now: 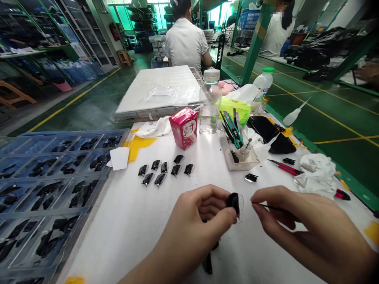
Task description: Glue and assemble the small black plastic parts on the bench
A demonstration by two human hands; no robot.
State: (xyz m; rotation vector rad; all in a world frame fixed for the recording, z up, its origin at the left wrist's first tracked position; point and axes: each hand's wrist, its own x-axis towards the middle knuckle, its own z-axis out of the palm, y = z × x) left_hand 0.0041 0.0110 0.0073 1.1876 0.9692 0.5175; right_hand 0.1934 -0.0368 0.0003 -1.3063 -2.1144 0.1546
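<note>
Head view: your left hand (198,223) pinches a small curved black piece (233,202) between thumb and fingers, holding it up above the white worktop (139,232), near the middle of your reach. A thin clear rim stands out from its right side. Your right hand (310,225), just to the right and apart from the piece, pinches a slim dark tool (271,207) between thumb and forefinger; your fingers hide much of it, so its exact kind cannot be made out. Beyond your left hand lie eight black parts (160,180) with similar clear edges, and more dark bits (208,264) show beneath your left wrist. On your left sits a divided blue tray (89,203) of black pieces. Farther back stand a red carton (185,129) and, just beside it, a clear bottle (209,120). A small box (244,165) to their right holds a green cutter (233,132), and a red-and-black knife (287,168) lies near it.
</note>
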